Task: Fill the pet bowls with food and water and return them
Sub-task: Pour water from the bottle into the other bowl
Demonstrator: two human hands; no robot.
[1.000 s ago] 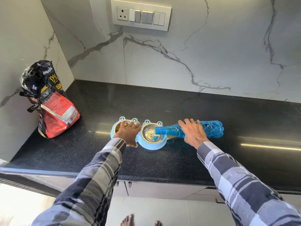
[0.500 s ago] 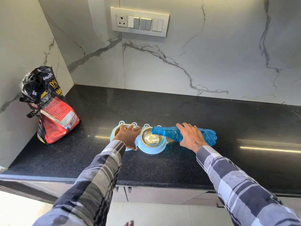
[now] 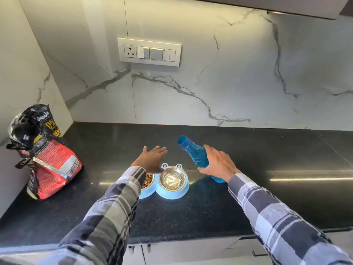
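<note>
Blue bottle (image 3: 194,155) gripped by right hand (image 3: 217,165), neck tilted toward 11 o'clock; bowls (image 3: 172,195) at 7 o'clock; left hand (image 3: 150,159) spread.

The left sleeve (image 3: 122,192) is covering most of the kibble bowl (image 3: 148,181), leaving 1 sliver showing. The right hand (image 3: 216,163) is hiding the blue bottle (image 3: 194,154)'s middle. The food bag (image 3: 44,152)'s small print is blurring. The bench (image 3: 267,197) is running off the right edge.
</note>
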